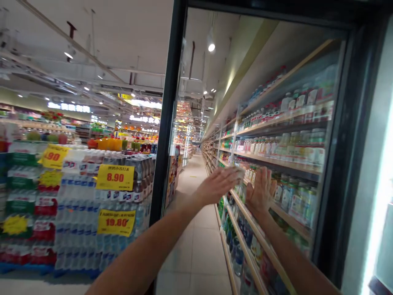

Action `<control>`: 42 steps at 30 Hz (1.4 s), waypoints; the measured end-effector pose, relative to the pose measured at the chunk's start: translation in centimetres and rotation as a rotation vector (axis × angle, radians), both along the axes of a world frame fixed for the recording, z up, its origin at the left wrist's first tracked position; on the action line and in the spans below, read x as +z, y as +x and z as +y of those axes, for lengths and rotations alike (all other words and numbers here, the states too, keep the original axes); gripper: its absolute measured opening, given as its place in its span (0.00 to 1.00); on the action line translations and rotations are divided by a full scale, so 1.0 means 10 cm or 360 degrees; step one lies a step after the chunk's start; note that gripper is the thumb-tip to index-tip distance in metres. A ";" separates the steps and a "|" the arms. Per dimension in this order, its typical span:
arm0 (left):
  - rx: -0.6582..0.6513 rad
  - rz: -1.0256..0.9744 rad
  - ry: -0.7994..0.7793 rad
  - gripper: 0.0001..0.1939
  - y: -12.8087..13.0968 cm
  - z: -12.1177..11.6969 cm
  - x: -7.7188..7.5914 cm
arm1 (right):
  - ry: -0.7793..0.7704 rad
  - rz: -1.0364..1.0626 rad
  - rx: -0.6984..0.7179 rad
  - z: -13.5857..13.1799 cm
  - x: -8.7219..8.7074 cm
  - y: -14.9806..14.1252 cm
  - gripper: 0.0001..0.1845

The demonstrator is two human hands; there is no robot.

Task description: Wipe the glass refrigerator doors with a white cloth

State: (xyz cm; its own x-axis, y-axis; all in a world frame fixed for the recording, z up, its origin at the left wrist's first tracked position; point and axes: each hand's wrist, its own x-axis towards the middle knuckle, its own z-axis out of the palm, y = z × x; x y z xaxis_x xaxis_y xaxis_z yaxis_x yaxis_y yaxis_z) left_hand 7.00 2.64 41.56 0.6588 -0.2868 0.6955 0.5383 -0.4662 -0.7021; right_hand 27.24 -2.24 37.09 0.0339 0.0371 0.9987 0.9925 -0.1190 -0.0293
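Observation:
My left hand [219, 185] reaches in from the lower left with its fingers stretched out flat and pointing right. A pale blur lies at its fingertips; I cannot make out what it is. My right hand [260, 191] is raised beside it, fingers up and apart, nothing seen in it. Both hands are in front of the glass pane [208, 98] of a black-framed door [167, 114]. Whether either palm touches the glass, I cannot tell. Motion smears the fingers of both hands.
Long shelves of bottled drinks [288, 149] run along the right, seen through the glass. A tiled aisle [192, 246] leads away in the middle. Stacked packs of bottles [76, 225] stand at the left with yellow price signs [115, 177]. The thick door frame [353, 164] borders the right.

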 end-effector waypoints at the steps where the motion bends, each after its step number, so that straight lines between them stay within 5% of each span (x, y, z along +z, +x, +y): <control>1: 0.0018 -0.0116 -0.0046 0.24 -0.11 0.04 0.07 | -0.0007 0.0002 -0.0005 0.01 -0.01 -0.01 0.32; 4: 0.0021 -0.0754 -0.0225 0.22 -0.38 0.15 0.37 | -0.0012 0.0067 -0.0030 0.03 -0.03 -0.08 0.32; 6: 0.0001 -0.0935 -0.0319 0.22 -0.35 0.16 0.42 | -0.0002 0.0137 -0.0046 0.04 -0.04 -0.14 0.32; 11: -0.0173 0.0015 -0.0130 0.23 0.11 -0.05 -0.05 | -0.0094 0.0122 -0.0104 -0.04 -0.05 -0.16 0.32; 13: -0.0195 0.0052 -0.0141 0.23 0.16 -0.09 -0.13 | -0.0144 0.0059 -0.0129 -0.10 -0.06 -0.13 0.32; 22: -0.0100 -0.1263 -0.0614 0.24 -0.33 -0.08 0.59 | -0.0099 0.0006 -0.0096 -0.20 -0.06 -0.05 0.33; 24: -0.0104 -0.1392 -0.0608 0.24 -0.29 -0.12 0.51 | -0.0078 0.0007 -0.0085 -0.20 -0.07 -0.03 0.33; 26: -0.0112 -0.1317 -0.0549 0.25 -0.21 -0.16 0.26 | -0.0074 0.0005 -0.0081 -0.20 -0.07 -0.02 0.33; 29: -0.0133 -0.0583 -0.0291 0.27 -0.19 -0.18 -0.20 | -0.0075 0.0020 -0.0088 -0.19 -0.08 -0.03 0.32; 31: -0.0139 0.0037 -0.0132 0.28 -0.30 -0.16 -0.37 | -0.0075 0.0040 -0.0087 -0.17 -0.08 -0.03 0.32; 33: -0.0098 0.0053 -0.0180 0.26 -0.49 -0.10 -0.31 | -0.0078 0.0055 -0.0073 -0.15 -0.08 -0.03 0.32; 36: -0.0034 -0.0640 -0.0331 0.26 -0.67 -0.01 -0.05 | -0.0086 0.0061 -0.0039 -0.11 -0.08 -0.02 0.32; 38: -0.0038 -0.0890 -0.0364 0.27 -0.60 0.02 0.00 | -0.0087 0.0064 -0.0018 -0.09 -0.08 0.00 0.32; 42: -0.0097 -0.0161 -0.0187 0.27 -0.23 0.00 -0.24 | -0.0084 0.0031 0.0005 -0.07 -0.08 0.04 0.33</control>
